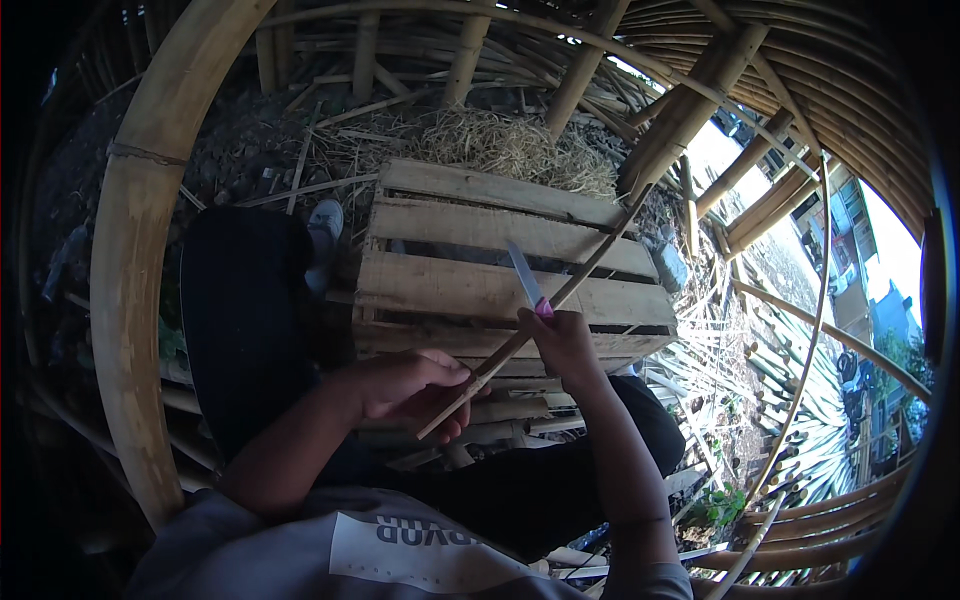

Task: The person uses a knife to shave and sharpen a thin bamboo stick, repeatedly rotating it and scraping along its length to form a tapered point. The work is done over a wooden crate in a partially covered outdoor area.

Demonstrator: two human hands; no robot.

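Observation:
A long thin bamboo strip [505,352] slants from lower left to upper right above a wooden slatted crate top. My left hand [418,385] is closed around the strip close to its lower end, with a short pale end sticking out past the fingers. Farther up, my right hand [562,345] grips a knife [524,275] by its pink handle. The blade points up and away to the left over the slats. The strip passes right beside the knife hand; whether those fingers also touch it I cannot tell.
The wooden slatted crate [470,285] stands in front of my knees. Behind it lies a heap of pale shavings [500,140]. A thick bamboo pole [140,220] rises on the left, and bundled bamboo pieces [810,400] lie in sunlight at right.

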